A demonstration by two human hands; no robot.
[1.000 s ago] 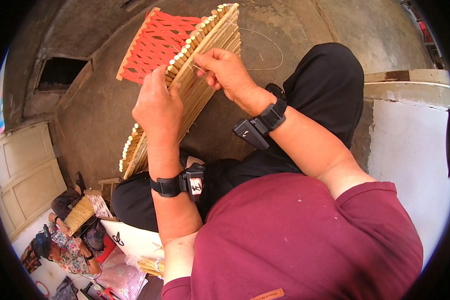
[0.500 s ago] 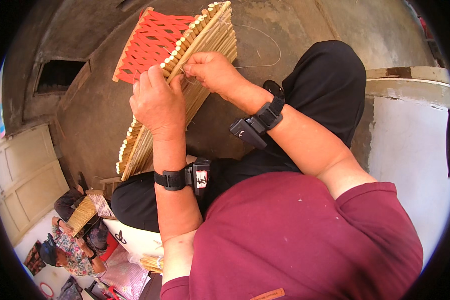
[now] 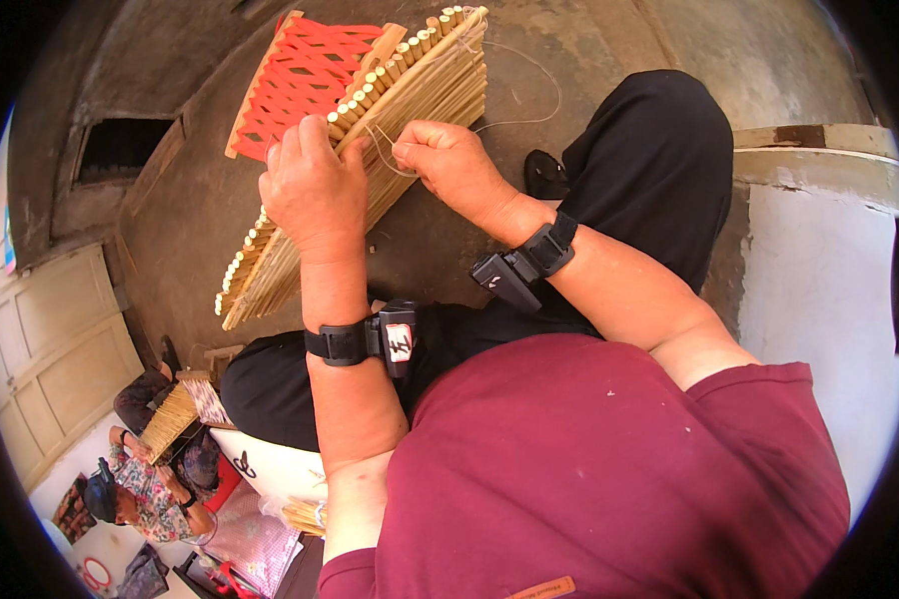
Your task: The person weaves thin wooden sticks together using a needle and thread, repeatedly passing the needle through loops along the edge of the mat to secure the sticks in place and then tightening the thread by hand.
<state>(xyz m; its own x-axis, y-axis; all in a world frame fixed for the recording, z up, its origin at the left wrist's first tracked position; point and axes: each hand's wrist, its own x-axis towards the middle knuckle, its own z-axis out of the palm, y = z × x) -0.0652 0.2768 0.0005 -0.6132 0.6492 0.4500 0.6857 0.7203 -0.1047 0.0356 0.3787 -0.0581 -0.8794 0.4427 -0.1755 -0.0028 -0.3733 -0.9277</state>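
A mat of straight pale stalks (image 3: pixel 440 95), their cut ends lined up along one edge, slants in front of me. A long stalk or rod runs along that edge. My left hand (image 3: pixel 315 190) is closed over the edge near its middle; the fingers are on the far side, partly hidden. My right hand (image 3: pixel 449 165) pinches a thin string (image 3: pixel 559 95) beside the mat, just right of my left hand. A short length of string stretches from the mat's edge to my right fingertips, and a loose loop curves out past the mat's far end.
A wooden stool with a red woven strap seat (image 3: pixel 305 75) stands behind the mat. My black-trousered knee (image 3: pixel 654 140) rises at right. At lower left another person (image 3: pixel 155 494) holds a similar stalk mat (image 3: pixel 170 421), near a bundle of stalks (image 3: pixel 305 516).
My right hand has moved right and slightly down, away from the mat's edge, drawing the string out. My left hand keeps its hold; the mat has shifted slightly.
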